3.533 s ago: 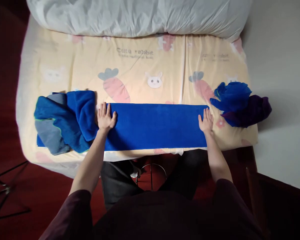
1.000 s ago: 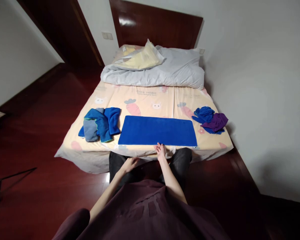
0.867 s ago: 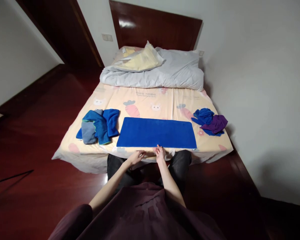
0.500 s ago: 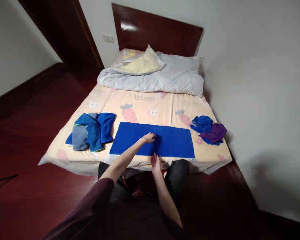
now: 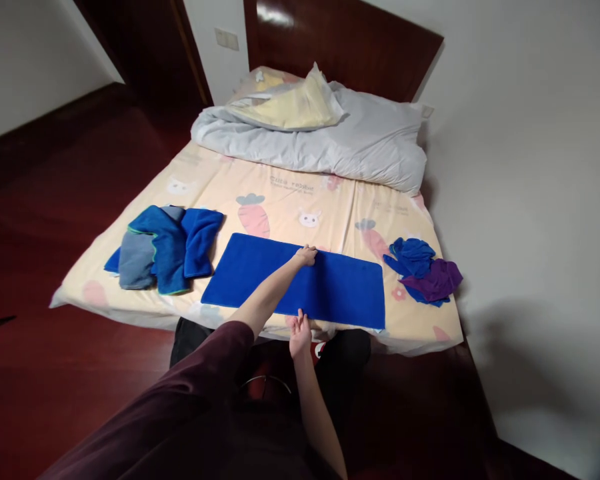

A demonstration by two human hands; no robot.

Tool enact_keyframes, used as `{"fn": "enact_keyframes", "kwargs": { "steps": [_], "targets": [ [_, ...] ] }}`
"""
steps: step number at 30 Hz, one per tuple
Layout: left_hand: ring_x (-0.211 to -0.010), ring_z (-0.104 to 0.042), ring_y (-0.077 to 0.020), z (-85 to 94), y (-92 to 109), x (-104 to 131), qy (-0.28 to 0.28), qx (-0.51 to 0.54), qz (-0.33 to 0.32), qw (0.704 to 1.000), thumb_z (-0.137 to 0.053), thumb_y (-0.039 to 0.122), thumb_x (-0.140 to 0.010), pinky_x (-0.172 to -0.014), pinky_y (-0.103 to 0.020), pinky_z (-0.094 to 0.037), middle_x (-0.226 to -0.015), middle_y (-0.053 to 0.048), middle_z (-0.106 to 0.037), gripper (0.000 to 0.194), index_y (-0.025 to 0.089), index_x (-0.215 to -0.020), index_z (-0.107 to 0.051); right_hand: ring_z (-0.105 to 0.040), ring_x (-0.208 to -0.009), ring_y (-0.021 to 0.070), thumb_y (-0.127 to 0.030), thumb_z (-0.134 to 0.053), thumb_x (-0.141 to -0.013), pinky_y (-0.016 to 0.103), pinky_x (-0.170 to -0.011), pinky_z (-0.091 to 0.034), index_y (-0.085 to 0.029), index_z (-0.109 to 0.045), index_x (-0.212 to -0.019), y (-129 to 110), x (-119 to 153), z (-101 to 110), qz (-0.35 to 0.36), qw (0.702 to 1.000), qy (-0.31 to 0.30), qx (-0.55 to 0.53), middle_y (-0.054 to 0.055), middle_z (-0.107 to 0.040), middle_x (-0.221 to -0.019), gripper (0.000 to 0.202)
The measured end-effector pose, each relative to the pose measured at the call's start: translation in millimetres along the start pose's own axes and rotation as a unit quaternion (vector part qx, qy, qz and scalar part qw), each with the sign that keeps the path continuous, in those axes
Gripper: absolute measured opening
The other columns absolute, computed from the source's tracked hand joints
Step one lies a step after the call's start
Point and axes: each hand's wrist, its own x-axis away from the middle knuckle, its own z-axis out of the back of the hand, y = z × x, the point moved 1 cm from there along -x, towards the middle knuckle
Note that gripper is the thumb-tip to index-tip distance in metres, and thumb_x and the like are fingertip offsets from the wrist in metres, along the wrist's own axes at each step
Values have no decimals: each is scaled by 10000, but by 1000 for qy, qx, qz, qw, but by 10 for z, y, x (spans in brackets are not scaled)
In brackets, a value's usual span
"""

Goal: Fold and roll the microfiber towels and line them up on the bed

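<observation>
A blue towel (image 5: 350, 287) lies flat in a long rectangle near the front edge of the bed. My left hand (image 5: 307, 255) reaches across it to the middle of its far edge, fingers closed on the cloth there. At the middle of the near edge is my right hand (image 5: 301, 333), palm turned up, its thumb and fingertips pinching the towel's border. Between the two hands a dark shadow falls across the cloth.
Several folded blue and grey towels (image 5: 167, 250) are stacked to the left on the bed sheet (image 5: 205, 180). Crumpled blue and purple cloths (image 5: 437, 280) lie at the right. A rumpled white quilt (image 5: 370, 147) and yellow fabric (image 5: 307, 103) rest toward the headboard (image 5: 340, 40).
My left hand has moved from above the towel's middle to its far edge. My right hand has closed in on the near edge. The view has tilted and shifted.
</observation>
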Motion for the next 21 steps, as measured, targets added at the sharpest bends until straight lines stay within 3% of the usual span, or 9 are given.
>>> {"fn": "enact_keyframes", "kwargs": {
  "steps": [4,15,21],
  "targets": [
    [-1391,-506,-294,73,9,-124,15,8,18,1000,-552,155,-896,-1148,-397,-457,-1460,-157,-595,546,178,-1441,-592,-647,-1245,156,-375,-542,-1002,294,-992,-590,-239,-704,-1210,-55,30,-81,-56,996,50,-44,79,-575,-1560,296],
    [-1276,-611,-297,164,42,-210,53,32,51,997,-540,190,-957,-1093,-395,-488,-1309,-168,-640,370,195,-1296,-687,-632,-1292,167,-403,-529,-1016,326,-1049,-574,-256,-689,-1217,-59,41,-72,-51,998,39,-21,63,-571,-1564,296],
    [-1251,-631,-300,216,25,-224,71,45,65,994,-485,169,-978,-1052,-398,-506,-1299,-191,-648,368,174,-1299,-666,-632,-1308,164,-404,-495,-1026,326,-1081,-557,-230,-675,-1243,-22,67,-37,-50,998,27,-12,86,-581,-1549,332]
  ]
}}
